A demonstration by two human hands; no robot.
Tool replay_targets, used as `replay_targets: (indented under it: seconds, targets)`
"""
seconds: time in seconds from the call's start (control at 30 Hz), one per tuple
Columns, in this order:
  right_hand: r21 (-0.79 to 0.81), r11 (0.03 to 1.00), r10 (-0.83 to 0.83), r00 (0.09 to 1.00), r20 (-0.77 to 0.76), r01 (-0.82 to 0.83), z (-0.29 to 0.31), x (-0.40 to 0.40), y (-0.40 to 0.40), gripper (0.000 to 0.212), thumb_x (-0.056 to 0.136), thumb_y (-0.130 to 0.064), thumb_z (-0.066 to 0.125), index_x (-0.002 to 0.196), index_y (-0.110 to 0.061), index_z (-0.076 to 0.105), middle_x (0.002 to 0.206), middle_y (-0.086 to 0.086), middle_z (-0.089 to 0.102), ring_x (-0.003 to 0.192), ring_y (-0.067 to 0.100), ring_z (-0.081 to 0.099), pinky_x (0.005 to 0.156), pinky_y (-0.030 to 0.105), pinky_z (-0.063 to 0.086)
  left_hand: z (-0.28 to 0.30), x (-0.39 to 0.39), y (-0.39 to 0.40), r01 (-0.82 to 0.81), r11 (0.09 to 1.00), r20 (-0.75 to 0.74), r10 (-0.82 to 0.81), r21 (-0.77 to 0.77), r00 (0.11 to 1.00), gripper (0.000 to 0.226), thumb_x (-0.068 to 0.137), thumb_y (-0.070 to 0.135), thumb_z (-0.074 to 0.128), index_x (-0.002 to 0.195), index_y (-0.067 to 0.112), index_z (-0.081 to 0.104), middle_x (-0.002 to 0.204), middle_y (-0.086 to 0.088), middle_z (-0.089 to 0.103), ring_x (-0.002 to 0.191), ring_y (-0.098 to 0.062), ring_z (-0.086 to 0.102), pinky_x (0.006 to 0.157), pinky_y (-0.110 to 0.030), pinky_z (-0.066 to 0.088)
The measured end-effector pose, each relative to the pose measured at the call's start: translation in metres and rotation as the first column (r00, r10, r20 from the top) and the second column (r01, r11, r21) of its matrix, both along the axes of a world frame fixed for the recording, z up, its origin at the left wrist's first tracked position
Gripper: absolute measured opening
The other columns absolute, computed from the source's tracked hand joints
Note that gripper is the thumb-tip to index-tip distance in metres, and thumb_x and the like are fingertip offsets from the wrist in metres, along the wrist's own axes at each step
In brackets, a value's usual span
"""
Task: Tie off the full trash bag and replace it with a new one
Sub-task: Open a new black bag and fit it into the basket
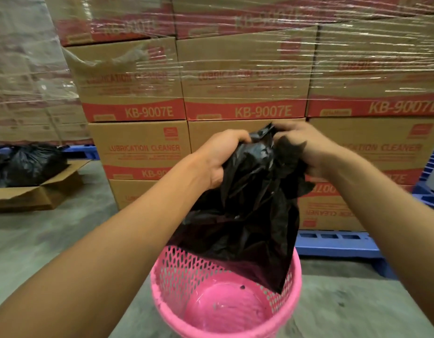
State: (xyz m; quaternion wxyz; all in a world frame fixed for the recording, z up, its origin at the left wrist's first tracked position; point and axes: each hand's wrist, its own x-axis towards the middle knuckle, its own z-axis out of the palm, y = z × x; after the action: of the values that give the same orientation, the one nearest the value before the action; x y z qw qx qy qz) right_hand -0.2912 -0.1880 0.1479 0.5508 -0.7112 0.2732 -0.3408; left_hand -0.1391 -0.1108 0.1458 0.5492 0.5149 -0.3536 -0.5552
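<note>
A new black trash bag (247, 215) hangs crumpled above a pink mesh bin (177, 269), its lower corner dipping inside the bin's far right rim. My left hand (220, 157) grips the bag's top edge on the left. My right hand (306, 147) grips the top edge on the right, fingers pinched into the plastic. The bin's pink bottom shows, with a few dark specks. A tied, full black trash bag (28, 164) sits in an open cardboard box (38, 193) at the far left on the floor.
Shrink-wrapped stacks of cardboard cartons (245, 93) marked KB-9007E rise directly behind the bin. They rest on a blue plastic pallet (337, 242). More blue crates (430, 181) stand at the right edge. Grey concrete floor (64, 240) spreads around the bin.
</note>
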Motion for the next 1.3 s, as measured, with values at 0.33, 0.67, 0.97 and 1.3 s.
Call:
replay_targets:
  seconds: [0.33,0.67,0.97,1.3]
  targets:
    - [-0.059,0.996,0.014,0.789,-0.614,-0.064,-0.124,0.009,-0.005,0.032,0.092,-0.013,0.057,0.123,-0.012,0.065,0.115,0.009,0.071,0.104,0.026,0.067,0.095,0.039,0.054,-0.132,0.048,0.035,-0.063,0.975,0.763,-0.125,0.213,0.635,0.037,0.093,0.010,0.051,0.126,0.020,0.063,0.122,0.000,0.064,0.105,-0.015,0.060,0.087,-0.022,0.042]
    - [-0.255,0.913,-0.150,0.321,-0.935,-0.319,-0.160,0.017,0.004,0.065,0.087,-0.047,0.057,0.146,-0.049,0.030,0.148,0.008,0.038,0.137,0.036,0.031,0.109,0.055,0.024,-0.182,0.092,0.067,-0.183,0.882,0.883,-0.458,0.435,-0.109,0.069,0.090,0.063,0.047,0.151,0.037,0.028,0.151,-0.001,0.045,0.137,-0.029,0.041,0.108,-0.055,0.025]
    - [-0.174,0.985,-0.133,0.617,-0.776,-0.006,-0.157,0.030,-0.014,0.032,0.085,-0.023,0.058,0.106,-0.002,0.068,0.102,0.015,0.066,0.092,0.032,0.064,0.080,0.033,0.049,-0.149,0.105,0.049,-0.240,0.937,0.891,-0.131,0.254,0.434,0.046,0.100,0.033,0.034,0.098,0.019,0.078,0.112,-0.002,0.071,0.102,-0.020,0.061,0.094,-0.031,0.043]
    - [-0.493,0.785,-0.464,0.172,-0.869,-0.375,-0.158,0.037,-0.003,0.045,0.088,-0.025,0.048,0.133,-0.028,0.046,0.134,0.012,0.031,0.128,0.037,0.026,0.101,0.050,0.026,-0.136,0.091,0.034,-0.127,0.474,0.470,-0.880,0.871,-0.061,0.072,0.085,0.029,0.065,0.150,0.037,0.033,0.154,-0.001,0.035,0.139,-0.027,0.036,0.113,-0.041,0.035]
